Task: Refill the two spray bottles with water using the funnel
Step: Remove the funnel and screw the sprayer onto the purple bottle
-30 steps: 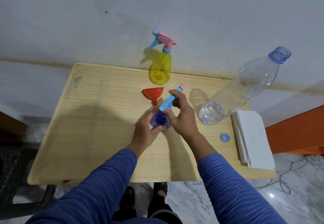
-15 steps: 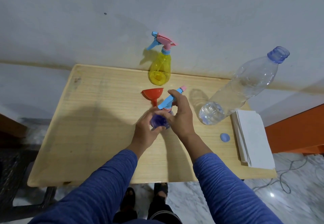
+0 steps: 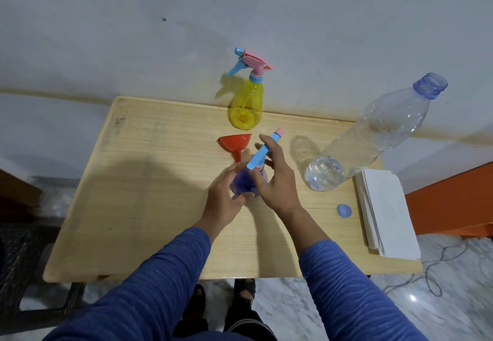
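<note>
Blue spray bottle [image 3: 244, 184] stands mid-table, just in front of the red funnel [image 3: 236, 144]. Left hand [image 3: 222, 202] wraps its body, fingers curled round it; right hand [image 3: 276, 180] grips the blue-pink trigger head [image 3: 264, 151] at the neck, looks like an unscrewing hold, tho can't tell if the head's loose yet. Yellow spray bottle [image 3: 246, 106] w/ its head on sits by the wall at the back of the table [image 3: 149, 180], untouched. Big water bottle [image 3: 373, 138] stands to the right, uncapped, cap [image 3: 344, 210] lying near it beside a stack of white paper [image 3: 386, 207]. Judging by this: no pouring begun, funnel not seated, both refills left to do.
</note>
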A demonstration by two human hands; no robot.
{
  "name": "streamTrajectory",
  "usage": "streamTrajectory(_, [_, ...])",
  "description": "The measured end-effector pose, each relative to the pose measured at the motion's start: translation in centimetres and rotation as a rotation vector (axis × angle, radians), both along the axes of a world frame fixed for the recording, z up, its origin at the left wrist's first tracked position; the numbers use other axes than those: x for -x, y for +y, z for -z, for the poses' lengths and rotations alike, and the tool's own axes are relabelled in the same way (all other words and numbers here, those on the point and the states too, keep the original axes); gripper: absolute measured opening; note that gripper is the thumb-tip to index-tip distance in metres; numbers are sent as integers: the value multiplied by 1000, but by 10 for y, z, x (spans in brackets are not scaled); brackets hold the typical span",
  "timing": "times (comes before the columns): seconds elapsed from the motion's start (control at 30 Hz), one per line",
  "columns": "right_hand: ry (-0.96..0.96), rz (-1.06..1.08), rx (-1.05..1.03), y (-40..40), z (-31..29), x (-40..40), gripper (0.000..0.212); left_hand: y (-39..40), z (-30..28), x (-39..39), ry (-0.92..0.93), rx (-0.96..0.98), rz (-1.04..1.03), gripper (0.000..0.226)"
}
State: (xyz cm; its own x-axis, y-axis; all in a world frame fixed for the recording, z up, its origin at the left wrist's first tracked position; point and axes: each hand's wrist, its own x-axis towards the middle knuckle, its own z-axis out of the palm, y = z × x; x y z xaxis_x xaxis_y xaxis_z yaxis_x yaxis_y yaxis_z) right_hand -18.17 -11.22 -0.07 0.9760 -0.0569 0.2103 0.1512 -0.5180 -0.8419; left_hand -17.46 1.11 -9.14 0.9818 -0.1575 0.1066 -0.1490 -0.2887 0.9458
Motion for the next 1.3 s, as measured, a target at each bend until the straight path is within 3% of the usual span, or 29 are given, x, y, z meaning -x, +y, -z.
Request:
streamTrajectory(0.17, [-6,109,-18,7,1,-4,54,0,-1,0,-3,-5,6,68])
streamTrajectory(0.4, [35,12,-20,0,-2,3,72,0,-4,1,-6,2,-5,69])
streamTrajectory(0.6, [-22,143,-38,9,5,-4,60,-1,3,-2,1,-10,1,68])
streamTrajectory(0.73, [-42,148,-53,7,5,0,75,0,3,-1,4,-29,-5,68])
streamTrajectory(0.87, [-63,181,-64,10,3,0,74,0,0,-1,-17,-19,6,68])
streamTrajectory(1.1, [-121,419,157,17,21,5,98,0,3,-3,-37,-34,-14,63])
streamTrajectory(1.2, [-64,341,64,20,19,0,102,0,2,-3,-29,-20,-27,62])
streamTrajectory(1.3, [-122,238,-8,17,15,-9,91,-3,-1,-3,-8,17,-44,65])
